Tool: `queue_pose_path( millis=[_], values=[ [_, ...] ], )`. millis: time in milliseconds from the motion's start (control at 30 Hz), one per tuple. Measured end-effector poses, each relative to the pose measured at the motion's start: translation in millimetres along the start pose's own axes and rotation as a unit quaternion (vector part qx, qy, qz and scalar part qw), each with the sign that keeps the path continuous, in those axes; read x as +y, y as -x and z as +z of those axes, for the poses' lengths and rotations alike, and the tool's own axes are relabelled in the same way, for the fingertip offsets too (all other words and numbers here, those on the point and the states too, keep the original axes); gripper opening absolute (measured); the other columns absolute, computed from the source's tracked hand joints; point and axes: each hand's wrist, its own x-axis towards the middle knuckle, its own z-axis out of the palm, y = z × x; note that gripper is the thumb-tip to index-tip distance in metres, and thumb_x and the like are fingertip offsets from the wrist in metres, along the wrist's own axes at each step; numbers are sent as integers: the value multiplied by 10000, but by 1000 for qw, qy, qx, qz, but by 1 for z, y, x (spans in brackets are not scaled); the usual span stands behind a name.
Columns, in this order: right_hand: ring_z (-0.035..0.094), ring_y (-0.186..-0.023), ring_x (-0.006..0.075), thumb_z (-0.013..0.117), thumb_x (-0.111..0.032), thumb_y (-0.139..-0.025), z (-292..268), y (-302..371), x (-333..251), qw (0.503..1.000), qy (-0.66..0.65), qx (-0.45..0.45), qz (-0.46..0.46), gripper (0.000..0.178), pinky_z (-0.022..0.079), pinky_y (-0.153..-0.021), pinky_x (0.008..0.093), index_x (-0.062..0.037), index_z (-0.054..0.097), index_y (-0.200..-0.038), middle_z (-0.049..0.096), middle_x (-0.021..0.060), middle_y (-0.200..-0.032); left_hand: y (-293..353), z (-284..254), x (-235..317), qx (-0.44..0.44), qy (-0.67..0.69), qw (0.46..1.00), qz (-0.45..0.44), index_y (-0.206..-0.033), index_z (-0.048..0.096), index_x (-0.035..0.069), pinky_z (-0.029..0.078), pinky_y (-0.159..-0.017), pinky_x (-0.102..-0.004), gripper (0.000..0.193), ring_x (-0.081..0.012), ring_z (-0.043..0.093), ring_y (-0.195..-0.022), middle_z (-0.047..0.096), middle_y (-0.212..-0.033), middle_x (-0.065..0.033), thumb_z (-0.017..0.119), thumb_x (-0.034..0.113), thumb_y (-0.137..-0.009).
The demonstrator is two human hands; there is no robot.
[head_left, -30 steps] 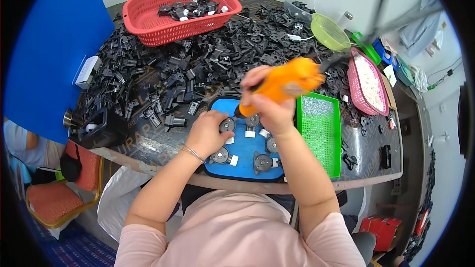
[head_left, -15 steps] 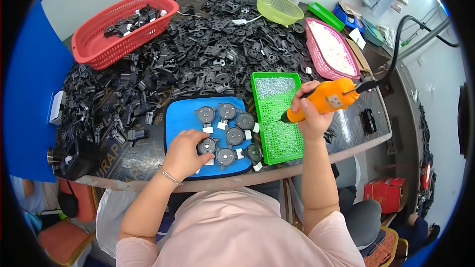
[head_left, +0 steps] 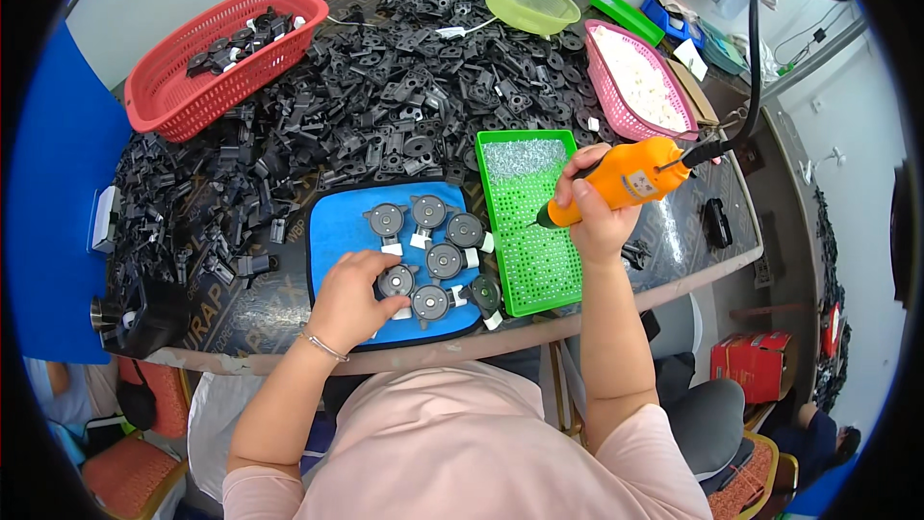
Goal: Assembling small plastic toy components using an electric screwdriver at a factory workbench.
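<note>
Fingers and thumb of my left hand (head_left: 354,294) close around a round black plastic part (head_left: 397,280) at the left of the group on a blue mat (head_left: 332,221). Several similar round parts (head_left: 444,260), each with a white block, lie beside it on the mat. My right hand (head_left: 601,217) grips an orange electric screwdriver (head_left: 628,181) tilted so its dark tip points down and left over a green perforated tray (head_left: 529,274). Small silvery screws (head_left: 525,157) fill the far end of that tray.
A big heap of black plastic parts (head_left: 404,96) covers the far table. Around it stand a red basket (head_left: 178,101), a yellow-green basket (head_left: 529,5) and a pink basket (head_left: 635,77) of small white pieces. The screwdriver's black cable (head_left: 756,58) runs up at the right.
The whole view has shifted slightly. Both hands keep their holds, on the round part and on the screwdriver, whose tip stays over the green tray.
</note>
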Motion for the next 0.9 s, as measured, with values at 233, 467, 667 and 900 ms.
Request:
queue_pose_path(
  millis=[233, 467, 667, 900],
  values=[
    [534, -595, 174, 588, -1, -752, -2, 0, 4, 1000, -23, -10, 15, 208, 449, -554, 278, 9, 495, -938, 518, 117, -841, 1, 1, -2, 2, 4, 1000, 2, -1017, 642, 20, 464, -824, -386, 452, -325, 581, -922, 644, -987, -132, 801, 153, -615],
    [527, -585, 175, 592, -56, -772, 12, -5, -13, 999, -41, -11, -18, 234, 449, -547, 279, -2, 492, -976, 505, 122, -879, 2, 2, -3, 8, 6, 1000, -2, -1024, 640, 22, 464, -823, -386, 460, -322, 583, -932, 642, -991, -128, 802, 159, -616],
    [544, -576, 178, 660, -117, -774, 90, 19, -16, 977, -170, -123, 39, 273, 489, -555, 297, -6, 484, -952, 503, 134, -913, 2, 4, -9, 8, 13, 1000, 3, -1012, 645, 37, 467, -804, -377, 448, -313, 588, -911, 641, -957, -114, 804, 161, -612],
    [545, -608, 144, 639, -50, -775, 136, 31, 14, 973, -142, -173, 49, 222, 475, -559, 256, 9, 496, -934, 503, 128, -896, 0, 5, -14, -8, 25, 1000, 4, -970, 650, 53, 459, -793, -388, 409, -317, 588, -888, 640, -910, -110, 803, 173, -611]
  ],
)
